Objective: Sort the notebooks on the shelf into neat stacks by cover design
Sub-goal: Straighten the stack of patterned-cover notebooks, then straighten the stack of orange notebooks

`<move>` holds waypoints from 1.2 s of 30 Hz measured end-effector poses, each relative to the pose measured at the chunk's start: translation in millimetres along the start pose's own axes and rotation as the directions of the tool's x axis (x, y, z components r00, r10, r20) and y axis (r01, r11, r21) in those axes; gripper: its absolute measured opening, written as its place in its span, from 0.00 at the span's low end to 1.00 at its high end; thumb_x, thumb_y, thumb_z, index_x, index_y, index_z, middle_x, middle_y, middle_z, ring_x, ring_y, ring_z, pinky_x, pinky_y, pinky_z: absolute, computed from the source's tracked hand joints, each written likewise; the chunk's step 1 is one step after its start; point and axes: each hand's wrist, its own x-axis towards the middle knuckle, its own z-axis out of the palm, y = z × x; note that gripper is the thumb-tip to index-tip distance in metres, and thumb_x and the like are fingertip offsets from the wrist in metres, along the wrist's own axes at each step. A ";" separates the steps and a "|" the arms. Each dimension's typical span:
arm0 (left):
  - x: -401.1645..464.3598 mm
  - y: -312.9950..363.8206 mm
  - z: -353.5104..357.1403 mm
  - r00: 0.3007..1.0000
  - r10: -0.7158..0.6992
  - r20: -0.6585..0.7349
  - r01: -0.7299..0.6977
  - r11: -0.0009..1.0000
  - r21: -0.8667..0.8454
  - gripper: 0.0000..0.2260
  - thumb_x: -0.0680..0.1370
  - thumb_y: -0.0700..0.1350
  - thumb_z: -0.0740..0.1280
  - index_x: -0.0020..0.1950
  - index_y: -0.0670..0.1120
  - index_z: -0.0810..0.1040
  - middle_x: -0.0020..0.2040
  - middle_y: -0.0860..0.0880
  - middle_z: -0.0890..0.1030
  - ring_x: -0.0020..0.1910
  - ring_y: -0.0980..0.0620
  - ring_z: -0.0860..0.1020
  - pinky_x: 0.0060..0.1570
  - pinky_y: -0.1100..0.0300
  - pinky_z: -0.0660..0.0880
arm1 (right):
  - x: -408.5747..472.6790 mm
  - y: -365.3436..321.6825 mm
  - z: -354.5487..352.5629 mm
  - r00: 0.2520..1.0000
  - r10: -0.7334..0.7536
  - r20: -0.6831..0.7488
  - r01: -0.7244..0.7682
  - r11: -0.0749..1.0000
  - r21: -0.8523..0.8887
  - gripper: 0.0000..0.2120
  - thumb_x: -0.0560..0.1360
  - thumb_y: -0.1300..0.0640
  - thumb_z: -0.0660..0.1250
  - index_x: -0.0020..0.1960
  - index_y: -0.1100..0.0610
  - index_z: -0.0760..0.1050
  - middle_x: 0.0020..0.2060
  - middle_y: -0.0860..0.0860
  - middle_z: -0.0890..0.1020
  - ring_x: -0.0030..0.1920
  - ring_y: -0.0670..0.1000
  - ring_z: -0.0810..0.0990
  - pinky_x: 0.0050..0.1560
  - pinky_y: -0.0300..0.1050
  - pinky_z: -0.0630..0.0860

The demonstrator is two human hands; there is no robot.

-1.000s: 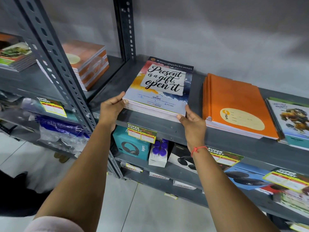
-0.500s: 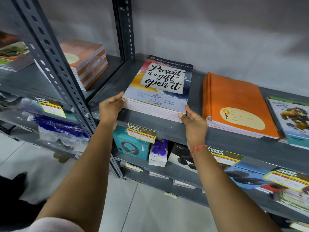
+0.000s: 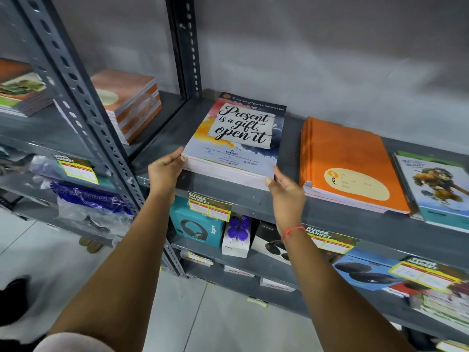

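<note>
Grey steel shelf (image 3: pixel 330 219), matte, with perforated angle-iron uprights (image 3: pixel 76 80) to the left. Stack of notebooks (image 3: pixel 233 148) lying flat at the left end of the shelf, top cover glossy, watercolour splashes around the lettering "Present is a gift, open it". Left hand (image 3: pixel 163 171) pressed to the stack's near left corner, thumb on the cover edge, fingers curled below; right hand (image 3: pixel 285 194) cupping the near right corner, red thread (image 3: pixel 291 231) at the wrist. Both hands gripping the stack at its pale page edges. Just right, apart from it, orange notebook stack (image 3: pixel 350 161), smooth covers, cream oval label. Farther right, cartoon-cover notebooks (image 3: pixel 436 186) beside the orange ones. Left bay: another orange-edged stack (image 3: pixel 129 102), blurred. Lower shelf: teal headphone box (image 3: pixel 195 224), purple-capped pack (image 3: pixel 237 235), yellow price tags (image 3: pixel 209 205) on the shelf lip. Pale tiled floor (image 3: pixel 203 313) below.
</note>
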 end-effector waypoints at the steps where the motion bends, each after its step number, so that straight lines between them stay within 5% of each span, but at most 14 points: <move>1: -3.9 -0.1 2.8 0.998 0.001 -0.069 0.001 0.999 0.036 0.14 0.75 0.37 0.66 0.60 0.42 0.78 0.57 0.47 0.81 0.51 0.54 0.79 0.54 0.65 0.77 | -2.5 0.1 -1.4 1.000 -0.007 -0.002 0.007 1.000 -0.020 0.18 0.75 0.61 0.65 0.65 0.57 0.74 0.62 0.53 0.80 0.54 0.42 0.76 0.62 0.31 0.69; 5: -41.0 -2.7 27.0 0.912 0.211 -0.351 -0.106 0.950 0.295 0.15 0.76 0.39 0.61 0.62 0.45 0.78 0.60 0.46 0.82 0.56 0.47 0.80 0.61 0.56 0.75 | -18.2 2.6 -26.5 0.983 -0.118 -0.137 0.103 0.988 -0.113 0.13 0.76 0.61 0.65 0.59 0.58 0.80 0.53 0.51 0.84 0.41 0.28 0.76 0.42 0.10 0.61; 9: -97.2 -6.6 81.5 0.904 0.395 -0.162 -0.304 0.862 0.405 0.16 0.77 0.43 0.61 0.64 0.51 0.75 0.62 0.44 0.80 0.56 0.37 0.79 0.57 0.47 0.77 | -19.5 1.4 -80.7 0.932 -0.274 -0.239 0.238 0.957 -0.168 0.12 0.74 0.66 0.64 0.53 0.58 0.83 0.45 0.46 0.84 0.40 0.29 0.78 0.46 0.15 0.68; 11: -121.8 -13.0 111.8 0.902 0.431 -0.008 -0.389 0.821 0.418 0.16 0.78 0.44 0.62 0.64 0.52 0.75 0.62 0.44 0.80 0.55 0.42 0.81 0.57 0.60 0.76 | -10.3 2.5 -118.2 0.896 -0.310 -0.319 0.276 0.950 -0.146 0.12 0.74 0.66 0.64 0.53 0.57 0.82 0.47 0.48 0.83 0.44 0.29 0.79 0.50 0.20 0.70; 13: -139.4 -22.8 138.5 0.911 0.390 0.130 -0.409 0.824 0.391 0.16 0.78 0.44 0.62 0.66 0.49 0.74 0.62 0.46 0.80 0.44 0.54 0.82 0.45 0.78 0.70 | 1.8 8.7 -154.8 0.867 -0.290 -0.405 0.265 0.957 -0.118 0.12 0.76 0.64 0.64 0.56 0.58 0.80 0.52 0.54 0.83 0.51 0.40 0.80 0.52 0.26 0.71; 14: -144.4 -27.9 149.7 0.918 0.352 0.184 -0.396 0.839 0.374 0.17 0.78 0.44 0.62 0.67 0.47 0.73 0.63 0.46 0.79 0.41 0.61 0.80 0.41 0.83 0.67 | 7.0 13.2 -170.6 0.855 -0.272 -0.442 0.244 0.962 -0.120 0.13 0.76 0.61 0.63 0.59 0.58 0.78 0.55 0.55 0.82 0.55 0.47 0.79 0.53 0.27 0.70; 16: -150.2 -37.2 169.2 0.941 0.236 0.243 -0.311 0.886 0.344 0.19 0.78 0.45 0.61 0.69 0.46 0.70 0.67 0.47 0.76 0.48 0.68 0.78 0.48 0.84 0.64 | 15.4 21.7 -195.1 0.844 -0.232 -0.484 0.198 0.973 -0.121 0.16 0.77 0.58 0.62 0.64 0.58 0.75 0.61 0.56 0.80 0.61 0.53 0.77 0.56 0.27 0.69; 19: -152.0 -44.2 190.6 0.970 0.046 0.240 -0.111 0.959 0.262 0.20 0.78 0.45 0.61 0.71 0.47 0.67 0.72 0.48 0.69 0.69 0.51 0.69 0.63 0.65 0.62 | 25.8 26.9 -208.9 0.892 -0.171 -0.419 0.135 0.984 -0.113 0.20 0.78 0.55 0.62 0.69 0.58 0.70 0.67 0.55 0.75 0.68 0.53 0.73 0.64 0.36 0.66; 22: -154.3 -46.7 203.1 0.971 -0.020 0.238 -0.015 0.989 0.146 0.19 0.79 0.45 0.61 0.70 0.46 0.68 0.72 0.48 0.69 0.63 0.56 0.68 0.61 0.64 0.60 | 35.5 25.9 -209.5 0.942 -0.104 -0.319 0.080 0.993 -0.089 0.25 0.78 0.51 0.61 0.72 0.57 0.65 0.71 0.55 0.70 0.71 0.53 0.68 0.70 0.43 0.64; 27: -155.8 -52.3 203.4 0.974 -0.035 0.226 0.011 0.994 0.107 0.18 0.79 0.47 0.60 0.69 0.47 0.71 0.70 0.48 0.72 0.66 0.53 0.68 0.68 0.59 0.61 | 37.4 29.5 -204.4 0.989 -0.044 -0.142 0.031 0.995 -0.092 0.26 0.78 0.51 0.61 0.74 0.56 0.61 0.66 0.64 0.73 0.64 0.63 0.73 0.53 0.43 0.72; 29: -155.0 -51.8 201.7 0.976 -0.033 0.216 0.008 0.993 0.118 0.18 0.79 0.47 0.61 0.68 0.47 0.71 0.69 0.48 0.73 0.66 0.52 0.69 0.71 0.54 0.62 | 37.1 31.8 -209.0 0.997 -0.036 -0.075 0.031 0.998 -0.063 0.27 0.78 0.53 0.63 0.75 0.55 0.60 0.65 0.65 0.72 0.63 0.63 0.73 0.58 0.50 0.73; 33: -155.6 -49.6 196.3 0.962 -0.043 0.269 0.017 0.995 0.097 0.19 0.77 0.43 0.63 0.68 0.46 0.71 0.68 0.47 0.74 0.65 0.52 0.69 0.72 0.52 0.61 | 42.0 33.8 -226.6 0.996 0.010 0.090 -0.021 0.992 0.126 0.31 0.75 0.61 0.66 0.75 0.56 0.58 0.68 0.48 0.72 0.64 0.46 0.73 0.61 0.36 0.69; 36: -156.9 -50.5 192.0 0.953 -0.036 0.300 0.021 0.998 0.052 0.19 0.76 0.39 0.64 0.68 0.44 0.71 0.67 0.46 0.75 0.68 0.47 0.70 0.71 0.50 0.65 | 43.9 36.3 -232.0 0.988 0.012 0.154 -0.038 0.984 0.172 0.33 0.75 0.66 0.66 0.75 0.58 0.56 0.68 0.49 0.72 0.64 0.45 0.72 0.59 0.32 0.71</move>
